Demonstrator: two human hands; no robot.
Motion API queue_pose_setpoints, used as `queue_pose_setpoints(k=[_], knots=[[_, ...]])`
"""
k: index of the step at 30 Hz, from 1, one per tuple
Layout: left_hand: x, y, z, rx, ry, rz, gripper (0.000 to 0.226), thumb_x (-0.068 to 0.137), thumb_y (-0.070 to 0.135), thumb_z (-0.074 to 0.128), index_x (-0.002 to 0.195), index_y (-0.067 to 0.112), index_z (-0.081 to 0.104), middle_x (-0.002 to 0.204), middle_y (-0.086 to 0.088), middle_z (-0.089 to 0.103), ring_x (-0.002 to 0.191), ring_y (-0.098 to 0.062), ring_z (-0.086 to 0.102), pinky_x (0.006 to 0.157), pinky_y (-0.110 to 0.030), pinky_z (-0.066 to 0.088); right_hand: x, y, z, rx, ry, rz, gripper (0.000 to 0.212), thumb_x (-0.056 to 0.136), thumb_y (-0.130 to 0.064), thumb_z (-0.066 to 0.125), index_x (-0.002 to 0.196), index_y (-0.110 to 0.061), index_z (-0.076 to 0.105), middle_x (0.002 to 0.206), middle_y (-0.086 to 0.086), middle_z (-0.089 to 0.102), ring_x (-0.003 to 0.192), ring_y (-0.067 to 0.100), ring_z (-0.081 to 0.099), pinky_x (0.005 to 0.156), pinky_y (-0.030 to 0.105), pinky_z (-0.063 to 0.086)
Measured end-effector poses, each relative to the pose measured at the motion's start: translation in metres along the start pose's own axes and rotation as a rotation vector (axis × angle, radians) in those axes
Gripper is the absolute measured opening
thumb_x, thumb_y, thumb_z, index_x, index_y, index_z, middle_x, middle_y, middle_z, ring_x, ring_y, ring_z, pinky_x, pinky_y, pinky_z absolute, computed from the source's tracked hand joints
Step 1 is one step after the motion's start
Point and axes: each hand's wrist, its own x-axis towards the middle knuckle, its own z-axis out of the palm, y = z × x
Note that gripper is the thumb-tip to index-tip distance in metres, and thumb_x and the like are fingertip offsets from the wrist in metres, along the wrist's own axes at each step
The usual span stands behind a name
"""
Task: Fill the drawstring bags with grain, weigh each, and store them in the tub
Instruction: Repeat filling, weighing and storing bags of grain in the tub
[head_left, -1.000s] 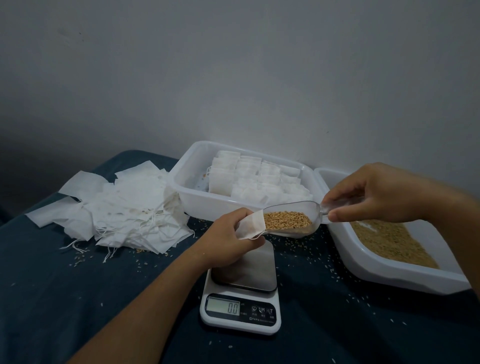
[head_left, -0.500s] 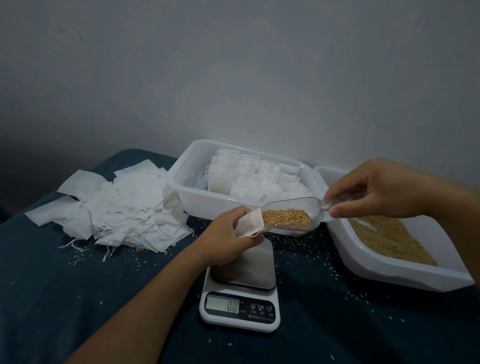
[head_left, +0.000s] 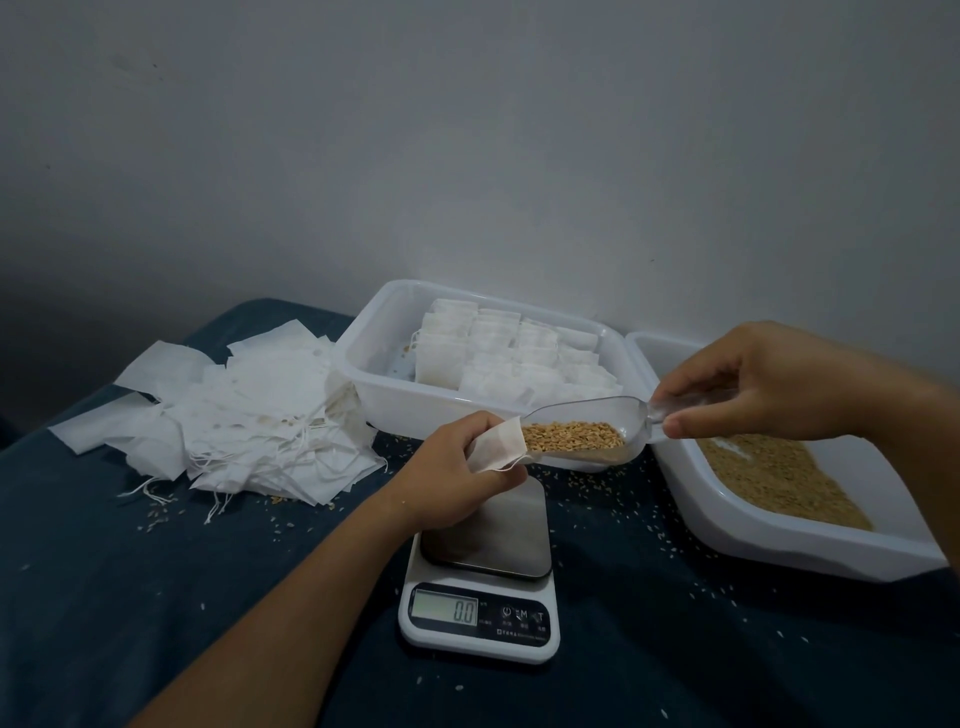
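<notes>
Dim, cool, flat indoor light; my view looks underexposed, slightly noisy. Wall (head_left: 467, 130) darkens toward the left corner. Soft shadows only. Faint sheen on the scale (head_left: 480, 587) platform, display readable. Wide-angle bending at edges. Focus fairly sharp, no motion blur.

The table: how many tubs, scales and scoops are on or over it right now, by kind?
Tubs: 2, one with filled bags, one with loose grain
Scales: 1, reading 0.0
Scoops: 1, held in the right hand, its mouth at the bag gripped by the left hand
Total: 4
</notes>
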Motion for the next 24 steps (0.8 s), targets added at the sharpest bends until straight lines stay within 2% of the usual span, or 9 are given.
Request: queue_pose_setpoints(k=[7,12,20,24], knots=[[0.000,-0.002,0.000,0.002,0.005,0.003,0.024,0.088,0.034,0.082,0.106,0.033,0.066,0.100,0.012,0.070,0.088,-0.004,0.065,0.069,-0.011,0.049,-0.001,0.006,0.000,0.012,0.010,0.014,0.032,0.068,-0.060,0.080,0.099,-0.048,0.080,0.094,-0.029,0.077,0.090,-0.010,0.071,0.082,0.018,0.050],[0.000,-0.002,-0.001,0.010,0.012,-0.001,0.022,0.088,0.038,0.082,0.102,0.037,0.064,0.096,0.018,0.067,0.083,0.000,0.062,0.068,-0.011,0.048,-0.001,0.009,0.002,0.040,0.018,0.006,0.033,0.068,-0.061,0.080,0.098,-0.048,0.081,0.094,-0.027,0.077,0.090,-0.008,0.072,0.083,0.021,0.053],[0.000,0.002,-0.003,-0.041,0.034,-0.011,0.024,0.090,0.040,0.081,0.108,0.036,0.066,0.098,0.016,0.069,0.085,-0.002,0.064,0.070,-0.012,0.049,-0.003,0.014,0.004,0.116,0.036,0.019,0.032,0.069,-0.057,0.081,0.099,-0.046,0.081,0.095,-0.023,0.079,0.089,-0.005,0.074,0.080,0.019,0.053],[0.000,0.004,-0.003,-0.068,0.046,-0.016,0.020,0.090,0.037,0.082,0.103,0.036,0.066,0.088,0.024,0.067,0.076,0.004,0.061,0.066,-0.009,0.045,-0.005,0.018,0.006,0.170,0.070,0.030,0.032,0.070,-0.050,0.084,0.101,-0.040,0.082,0.095,-0.019,0.080,0.091,-0.002,0.075,0.078,0.015,0.054]])
